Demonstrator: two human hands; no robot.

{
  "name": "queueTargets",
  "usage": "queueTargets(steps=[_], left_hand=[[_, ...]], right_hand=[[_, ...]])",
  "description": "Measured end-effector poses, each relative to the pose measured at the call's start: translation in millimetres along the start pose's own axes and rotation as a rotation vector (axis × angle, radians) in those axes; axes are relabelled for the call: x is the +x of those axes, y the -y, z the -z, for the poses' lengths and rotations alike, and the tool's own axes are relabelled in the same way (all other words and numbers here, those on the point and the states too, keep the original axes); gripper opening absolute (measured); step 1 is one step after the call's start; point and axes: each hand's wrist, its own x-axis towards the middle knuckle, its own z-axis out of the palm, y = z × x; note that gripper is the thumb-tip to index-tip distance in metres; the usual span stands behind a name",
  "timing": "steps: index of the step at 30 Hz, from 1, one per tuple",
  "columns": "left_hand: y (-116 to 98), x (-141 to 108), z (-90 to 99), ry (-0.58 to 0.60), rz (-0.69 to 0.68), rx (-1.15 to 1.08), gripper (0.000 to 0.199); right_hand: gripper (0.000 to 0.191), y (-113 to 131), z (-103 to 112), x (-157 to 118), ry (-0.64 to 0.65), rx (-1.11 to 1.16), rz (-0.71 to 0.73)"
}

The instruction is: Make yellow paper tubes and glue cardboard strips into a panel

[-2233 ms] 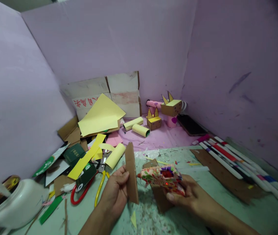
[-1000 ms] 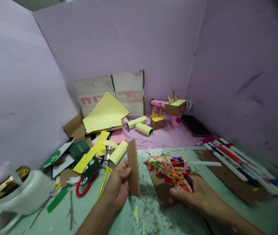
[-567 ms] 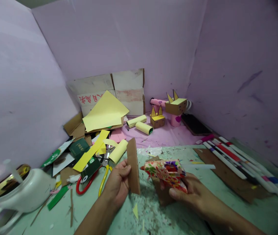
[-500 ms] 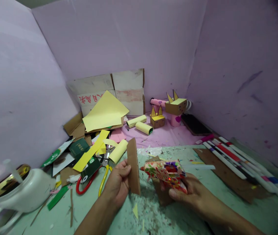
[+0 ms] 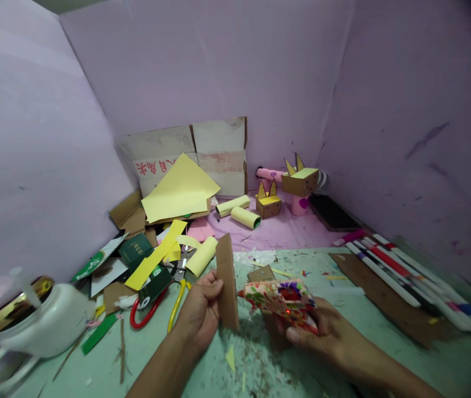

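Note:
A narrow strip of brown cardboard (image 5: 228, 284) stands upright in my left hand (image 5: 202, 307), pinched between thumb and fingers. My right hand (image 5: 322, 329) grips a flower-patterned hot glue gun (image 5: 279, 296) with a small red light lit. Its nozzle points left, at or very close to the strip's face; whether it touches, I cannot tell. A clear glue stick (image 5: 341, 291) sticks out of its back. Beneath the gun lies another cardboard piece (image 5: 261, 273), partly hidden by it and my right hand.
Scissors (image 5: 181, 265) with red and yellow handles lie left among paper scraps. Small eared cardboard boxes (image 5: 268, 205) and yellow paper tubes (image 5: 245, 218) stand behind. Markers (image 5: 397, 265), brown cardboard (image 5: 376, 293) and a black phone (image 5: 333, 211) are right; a white teapot-shaped pot (image 5: 48, 320) is left.
The glue gun has dipped slightly, its nozzle now lower along the cardboard strip. My left hand holds the strip almost still. The whole view has shifted a little.

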Motion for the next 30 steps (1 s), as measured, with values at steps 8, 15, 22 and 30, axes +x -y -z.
queueTargets(steps=[8,15,22,30], left_hand=[[-0.9,0.3,-1.1,-0.023,-0.005,-0.004,0.037],[-0.9,0.4,1.6,-0.024,-0.015,0.004,0.038],[-1.8,0.8,3.0,-0.010,-0.022,-0.007,0.026],[-2.8,1.0,2.8,-0.030,-0.027,-0.011,0.023]], right_hand=[[0.026,-6.0,-1.1,-1.6,-0.034,-0.021,-0.072],[0.025,-6.6,-1.9,-3.3,-0.029,-0.038,-0.101],[0.026,-4.6,-2.8,-1.7,-0.031,-0.029,-0.130],[0.030,-4.9,-3.7,-4.1,0.020,-0.022,-0.154]])
